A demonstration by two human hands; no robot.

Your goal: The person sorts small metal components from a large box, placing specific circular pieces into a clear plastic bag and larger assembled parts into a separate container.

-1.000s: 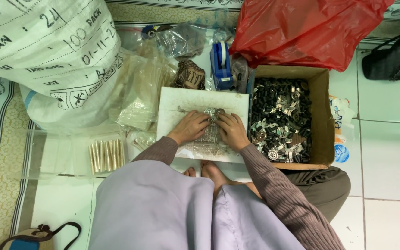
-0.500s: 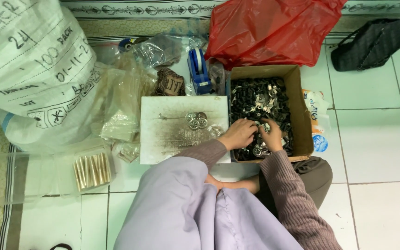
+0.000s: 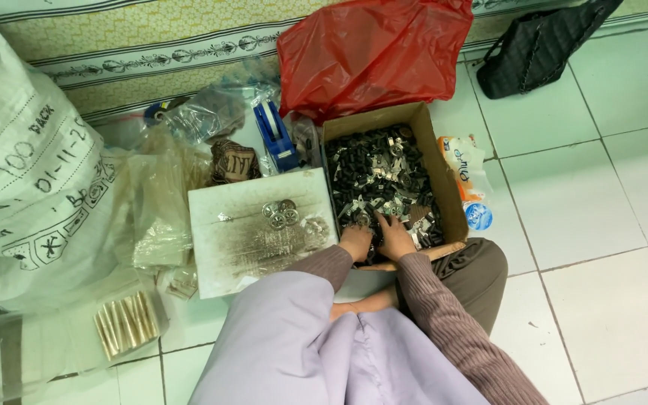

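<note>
Both hands dug into the box of small metal and black parts.

At nine o'clock, the white board (image 3: 264, 229) carried only a few finished pieces (image 3: 280, 213); the cardboard box (image 3: 444, 195) remained nearly full. Left hand (image 3: 355, 241) and right hand (image 3: 394, 238) lay palm-down side by side in the parts (image 3: 380, 176), fingers curled among them; their grip couldn't be told.

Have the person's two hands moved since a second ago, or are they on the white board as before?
Yes. The left hand and right hand went rightward off the worn white board into the brown cardboard box.
</note>
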